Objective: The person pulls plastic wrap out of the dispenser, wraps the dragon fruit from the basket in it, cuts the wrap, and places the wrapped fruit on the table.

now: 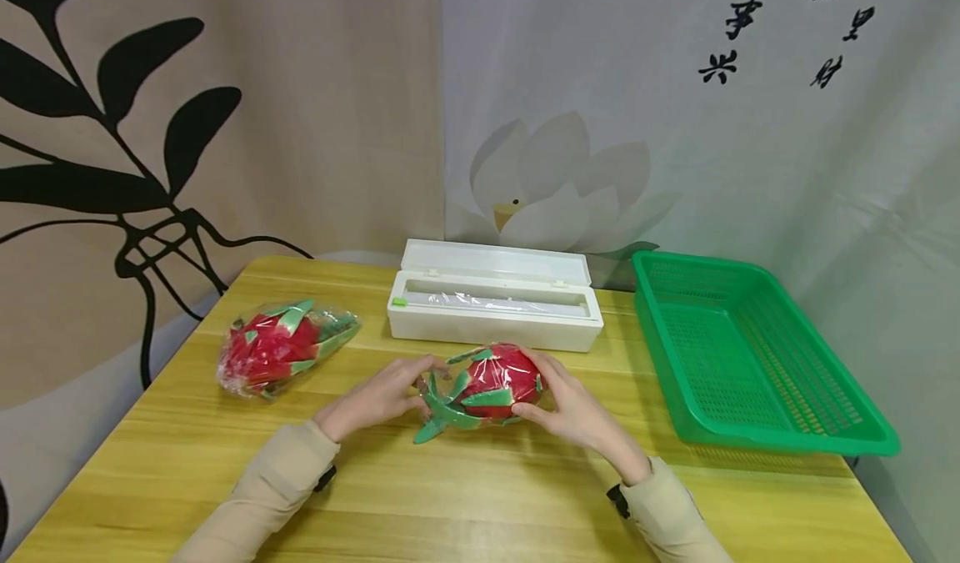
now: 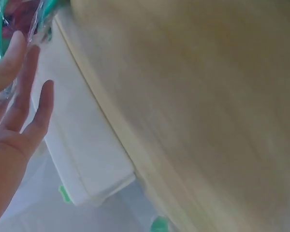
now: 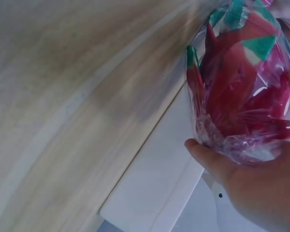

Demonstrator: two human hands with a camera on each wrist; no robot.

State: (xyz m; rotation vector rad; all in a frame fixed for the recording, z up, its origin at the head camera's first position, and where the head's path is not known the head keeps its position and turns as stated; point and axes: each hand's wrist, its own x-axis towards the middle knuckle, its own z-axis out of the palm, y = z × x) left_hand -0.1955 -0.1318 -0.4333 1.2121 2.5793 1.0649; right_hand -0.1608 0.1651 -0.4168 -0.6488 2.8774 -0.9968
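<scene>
A red dragon fruit (image 1: 504, 379) with green leafy scales, wrapped in clear plastic film, is held between both hands over the middle of the table. My right hand (image 1: 573, 404) grips its rounded right end, thumb in front and fingers behind. In the right wrist view, the crinkled film (image 3: 227, 140) bunches against that hand's fingers. At the leafy left end, my left hand (image 1: 386, 396) holds the fruit's film-covered tips between thumb and fingers. The left wrist view shows its other fingers (image 2: 44, 104) spread. A second wrapped dragon fruit (image 1: 277, 346) lies on the left.
Behind the hands stands a white cling film box (image 1: 487, 325), its lid raised and a film roll inside. A green plastic basket (image 1: 667, 363) sits at the table's right side. The wooden table (image 1: 420, 513) ends against a printed curtain (image 1: 360, 113).
</scene>
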